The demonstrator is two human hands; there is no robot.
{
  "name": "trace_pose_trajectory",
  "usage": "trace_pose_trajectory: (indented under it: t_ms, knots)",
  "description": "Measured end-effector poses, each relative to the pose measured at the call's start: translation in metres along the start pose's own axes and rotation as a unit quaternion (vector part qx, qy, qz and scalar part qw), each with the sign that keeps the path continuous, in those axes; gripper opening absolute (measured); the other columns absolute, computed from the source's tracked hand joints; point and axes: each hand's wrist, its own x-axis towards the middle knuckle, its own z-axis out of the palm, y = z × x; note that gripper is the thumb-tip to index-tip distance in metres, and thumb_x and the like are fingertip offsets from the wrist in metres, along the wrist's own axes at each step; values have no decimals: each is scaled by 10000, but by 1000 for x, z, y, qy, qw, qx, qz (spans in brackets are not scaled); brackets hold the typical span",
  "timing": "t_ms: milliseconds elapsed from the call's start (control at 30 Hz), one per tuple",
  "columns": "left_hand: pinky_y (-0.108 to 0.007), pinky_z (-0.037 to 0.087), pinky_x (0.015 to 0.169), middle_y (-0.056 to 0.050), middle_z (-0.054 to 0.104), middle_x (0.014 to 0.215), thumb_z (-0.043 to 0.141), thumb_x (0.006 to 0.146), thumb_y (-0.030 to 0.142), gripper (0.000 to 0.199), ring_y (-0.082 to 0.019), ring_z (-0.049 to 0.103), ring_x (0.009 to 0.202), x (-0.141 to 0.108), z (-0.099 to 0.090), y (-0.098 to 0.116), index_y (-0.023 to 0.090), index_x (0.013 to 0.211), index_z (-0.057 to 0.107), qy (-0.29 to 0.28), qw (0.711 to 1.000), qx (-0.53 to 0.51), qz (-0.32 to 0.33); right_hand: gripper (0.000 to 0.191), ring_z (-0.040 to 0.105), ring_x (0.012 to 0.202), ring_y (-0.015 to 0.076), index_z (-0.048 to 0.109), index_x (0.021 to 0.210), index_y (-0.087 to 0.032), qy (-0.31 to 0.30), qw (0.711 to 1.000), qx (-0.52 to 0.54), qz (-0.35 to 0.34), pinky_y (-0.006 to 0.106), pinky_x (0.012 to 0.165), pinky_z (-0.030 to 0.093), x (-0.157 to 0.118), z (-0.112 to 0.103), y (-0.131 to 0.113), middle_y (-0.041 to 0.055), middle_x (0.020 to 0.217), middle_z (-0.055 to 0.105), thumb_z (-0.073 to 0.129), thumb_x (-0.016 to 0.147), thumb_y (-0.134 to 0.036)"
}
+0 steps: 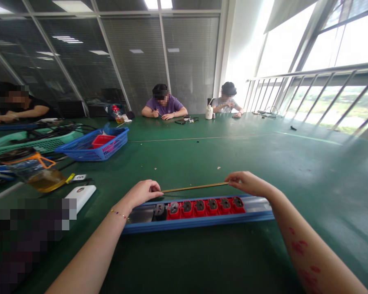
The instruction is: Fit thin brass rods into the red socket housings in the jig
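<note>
A thin brass-coloured strip stretches between my two hands, just beyond a long blue housing. My left hand pinches its left end, and my right hand pinches the right end. The blue housing lies lengthwise on the table in front of me, with a silvery inner channel. In that channel sits a row of several red socket modules with dark faces. One black module stands at the left end of the row. Part of the housing's far edge is behind my hands.
Left on the green table are a blue basket with a red tray, a green basket of dark cables, a jar of amber liquid and a white device. Several people sit along the far side.
</note>
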Motion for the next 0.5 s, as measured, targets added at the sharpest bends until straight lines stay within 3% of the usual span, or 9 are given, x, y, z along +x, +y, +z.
trace_pose_trajectory:
  t_ms: [167, 267, 333, 400, 500]
  knots:
    - [-224, 406, 587, -1, 652, 760, 509, 700, 484, 304, -155, 579, 686, 1, 2, -3, 223, 783, 643, 10, 1000, 8, 3, 290, 571, 873, 187, 625, 993, -181, 24, 999, -11, -31, 292, 800, 425, 15, 19, 3, 69, 978, 631, 439, 771, -166]
    - [-220, 402, 586, 2, 644, 748, 506, 711, 457, 275, -149, 575, 678, 2, 2, -3, 225, 778, 637, 11, 1000, 14, 10, 235, 575, 811, 172, 615, 948, -176, 64, 996, 33, -47, 290, 769, 436, 9, 6, -17, 68, 950, 616, 456, 808, -278]
    - [-219, 402, 588, 0, 642, 754, 507, 713, 447, 262, -150, 575, 683, 2, 2, -3, 227, 774, 634, 11, 1000, 19, 13, 291, 564, 697, 149, 602, 812, -170, 66, 988, 121, -68, 265, 666, 454, -3, -7, -40, 38, 760, 611, 417, 844, -393]
    - [-219, 402, 591, -6, 642, 765, 509, 710, 446, 261, -153, 575, 690, 3, 2, -2, 226, 774, 634, 9, 1000, 20, 9, 402, 519, 519, 111, 569, 696, -173, -8, 963, 232, -139, 243, 563, 446, -23, -13, -66, -4, 575, 550, 346, 872, -457]
    - [-219, 404, 591, -9, 641, 760, 506, 708, 445, 265, -153, 574, 681, 4, 3, -2, 224, 780, 632, 6, 1000, 21, 5, 436, 527, 517, 119, 574, 606, -205, -77, 899, 312, -298, 258, 576, 453, -55, -6, -93, -4, 539, 557, 378, 849, -509]
